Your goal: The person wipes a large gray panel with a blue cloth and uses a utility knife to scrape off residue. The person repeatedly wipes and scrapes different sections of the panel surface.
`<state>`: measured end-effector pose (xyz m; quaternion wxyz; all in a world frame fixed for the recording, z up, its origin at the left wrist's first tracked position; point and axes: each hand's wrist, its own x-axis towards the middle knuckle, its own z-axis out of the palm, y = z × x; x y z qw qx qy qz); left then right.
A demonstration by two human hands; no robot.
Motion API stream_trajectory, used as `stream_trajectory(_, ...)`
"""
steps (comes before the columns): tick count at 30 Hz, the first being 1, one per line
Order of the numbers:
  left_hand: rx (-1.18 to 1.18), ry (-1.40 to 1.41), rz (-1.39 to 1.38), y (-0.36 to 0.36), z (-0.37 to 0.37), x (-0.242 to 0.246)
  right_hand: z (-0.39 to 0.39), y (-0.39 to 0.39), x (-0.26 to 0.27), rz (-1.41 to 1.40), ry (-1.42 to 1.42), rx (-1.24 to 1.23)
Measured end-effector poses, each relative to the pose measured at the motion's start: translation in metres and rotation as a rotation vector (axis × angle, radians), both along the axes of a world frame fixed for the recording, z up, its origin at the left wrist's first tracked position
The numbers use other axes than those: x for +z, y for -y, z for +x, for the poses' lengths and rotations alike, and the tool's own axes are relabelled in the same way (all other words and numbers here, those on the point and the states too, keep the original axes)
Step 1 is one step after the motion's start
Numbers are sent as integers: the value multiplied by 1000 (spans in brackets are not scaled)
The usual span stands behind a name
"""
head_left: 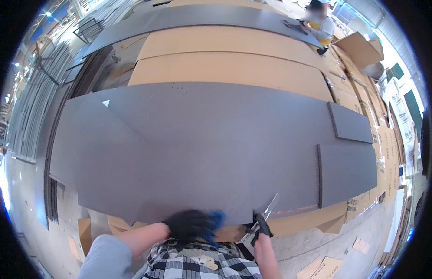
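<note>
A wide dark grey board [188, 139] lies flat in front of me, stretching across most of the view. My left hand [188, 225], in a black glove, is at the board's near edge, close to my body. It is motion-blurred; the blue at its fingers could be part of the glove or a cloth. My right hand [260, 223], also black-gloved, grips a knife [270, 206] with a long, thin metal blade. The blade points up and to the right over the board's near edge. Two smaller grey boards [352, 122] [348, 174] rest at the right end.
Cardboard sheets [230, 68] lie beyond the board, with another long grey panel [202, 15] behind them. At that panel's far right stands a person [322, 28]. Stacked cartons [386, 157] line the right. Long metal strips [38, 104] and a fan [38, 61] are at left.
</note>
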<state>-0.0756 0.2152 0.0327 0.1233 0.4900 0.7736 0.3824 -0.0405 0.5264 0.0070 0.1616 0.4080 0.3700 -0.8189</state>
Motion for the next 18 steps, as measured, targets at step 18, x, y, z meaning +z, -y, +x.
stream_trajectory(18, 237, -72, -98, -89, -13, -20, -5, -8, -23, 47, -96, 89)
